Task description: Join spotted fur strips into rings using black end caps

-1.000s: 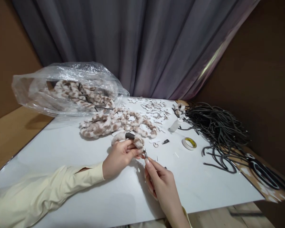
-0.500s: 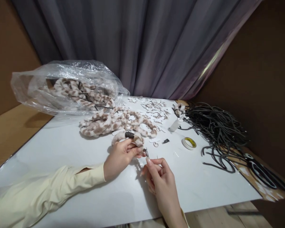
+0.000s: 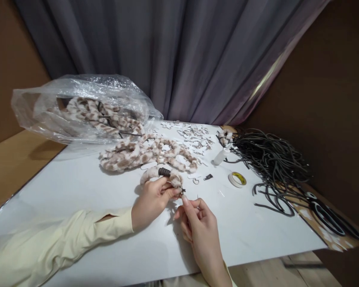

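Note:
My left hand (image 3: pixel 152 201) is closed around a furry brown-and-white strap (image 3: pixel 151 174) with a black coiled section (image 3: pixel 164 172). The strap curves up over my fingers, and its end sits at my fingertips. My right hand (image 3: pixel 199 225) pinches a small metal piece (image 3: pixel 183 191) against that end; the piece is mostly hidden by my fingers, so its exact kind is unclear. Just beyond my hands lie more furry straps (image 3: pixel 124 155), looped in a pile. A small black clip (image 3: pixel 208 177) and a small metal ring-like piece (image 3: pixel 195 181) rest to the right.
A clear plastic bag (image 3: pixel 86 85) with furry straps stands at back left. Small metal fittings (image 3: pixel 194 135) lie scattered at the back. To the right are a white bottle (image 3: pixel 220 156), a tape roll (image 3: pixel 233 184), tangled black cords (image 3: pixel 272 155) and black-handled scissors (image 3: pixel 326 217).
My right hand has moved slightly up and left, bringing the small metal piece closer to the strap end at my left fingertips. My left hand stays nearly in place.

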A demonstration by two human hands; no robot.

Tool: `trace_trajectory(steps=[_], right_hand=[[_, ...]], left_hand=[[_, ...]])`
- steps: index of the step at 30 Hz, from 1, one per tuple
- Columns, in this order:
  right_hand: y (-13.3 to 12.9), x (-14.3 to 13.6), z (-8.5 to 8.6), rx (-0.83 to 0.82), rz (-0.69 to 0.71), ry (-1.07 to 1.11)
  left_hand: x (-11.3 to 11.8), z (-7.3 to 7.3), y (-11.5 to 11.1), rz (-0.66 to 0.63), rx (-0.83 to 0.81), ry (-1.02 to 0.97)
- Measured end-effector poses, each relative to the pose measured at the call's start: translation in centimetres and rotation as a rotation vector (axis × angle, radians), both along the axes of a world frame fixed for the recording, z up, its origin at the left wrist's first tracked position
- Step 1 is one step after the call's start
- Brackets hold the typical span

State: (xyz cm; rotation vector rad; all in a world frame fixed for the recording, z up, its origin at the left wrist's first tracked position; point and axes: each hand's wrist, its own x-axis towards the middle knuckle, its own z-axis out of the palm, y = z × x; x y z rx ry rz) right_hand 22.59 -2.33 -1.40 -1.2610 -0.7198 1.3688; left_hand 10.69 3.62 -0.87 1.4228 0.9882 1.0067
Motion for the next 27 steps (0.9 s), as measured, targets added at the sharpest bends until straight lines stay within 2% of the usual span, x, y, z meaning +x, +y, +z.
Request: trace_trajectory(steps=[4,27], right_hand=[[0.25,-0.31,0.16,0.003,-0.011,0.042],[0.27,-0.63,0.02,0.108,-0.026,0.101]], left_hand=[[0.02,-0.19,-0.02,0.019,0.031,0.032],[0.34,0.12,-0.40,-0.039,-0.166,-0.172]])
